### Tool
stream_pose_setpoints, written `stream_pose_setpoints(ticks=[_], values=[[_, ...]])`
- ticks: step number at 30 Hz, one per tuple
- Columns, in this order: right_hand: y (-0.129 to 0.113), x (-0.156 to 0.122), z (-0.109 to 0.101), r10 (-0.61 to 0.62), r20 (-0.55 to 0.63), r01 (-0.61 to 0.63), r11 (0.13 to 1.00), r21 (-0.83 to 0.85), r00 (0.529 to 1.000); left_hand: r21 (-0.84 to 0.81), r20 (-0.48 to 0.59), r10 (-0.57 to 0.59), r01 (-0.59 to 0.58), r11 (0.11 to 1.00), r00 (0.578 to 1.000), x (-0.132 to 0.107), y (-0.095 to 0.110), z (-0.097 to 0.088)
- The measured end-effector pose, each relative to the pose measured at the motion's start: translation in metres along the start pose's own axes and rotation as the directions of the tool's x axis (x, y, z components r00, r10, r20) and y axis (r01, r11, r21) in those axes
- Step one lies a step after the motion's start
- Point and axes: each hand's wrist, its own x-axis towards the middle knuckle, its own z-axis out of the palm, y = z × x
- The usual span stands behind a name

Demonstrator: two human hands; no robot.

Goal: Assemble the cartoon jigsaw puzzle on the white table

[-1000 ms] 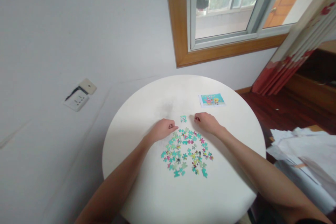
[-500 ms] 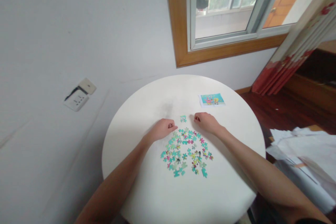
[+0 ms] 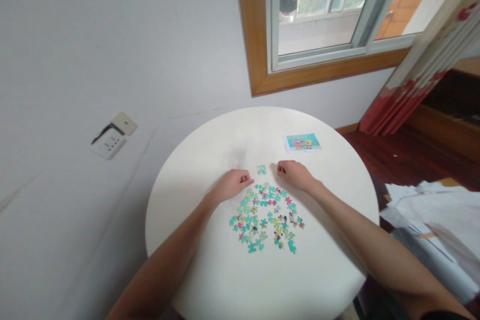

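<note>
Puzzle pieces [image 3: 264,203] lie spread across the tabletop [image 3: 202,275], presumably so each shows. My left hand [image 3: 232,184] and right hand [image 3: 296,175] flank a small cluster [image 3: 261,169], each grip curled narrow, nothing visibly held.

No text can be read; the marks atop the cartoon card [image 3: 303,143] are too small and blurred.

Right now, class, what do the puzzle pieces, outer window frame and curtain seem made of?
Puzzle pieces: probably printed cardboard, flat and multicoloured; finish unclear. Outer window frame: apparently varnished wood, orange-brown, faintly shiny. Curtain: fabric, seemingly matte, hanging in folds.
</note>
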Motion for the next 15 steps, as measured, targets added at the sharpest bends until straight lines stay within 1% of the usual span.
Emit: stream_pose_setpoints(ticks=[10,15], values=[[0.0001,-0.0004,-0.0003,-0.005,-0.004,0.005,1.000,0.015,1.000,0.024,-0.002,0.011,-0.011,1.000,1.000,0.0007,0.0006,0.0008],[0.0012,0.0006,-0.0004,-0.008,0.015,0.008,1.000,0.020,1.000,0.036,-0.014,0.008,-0.008,0.999,1.000,0.0011,0.0007,0.0028]])
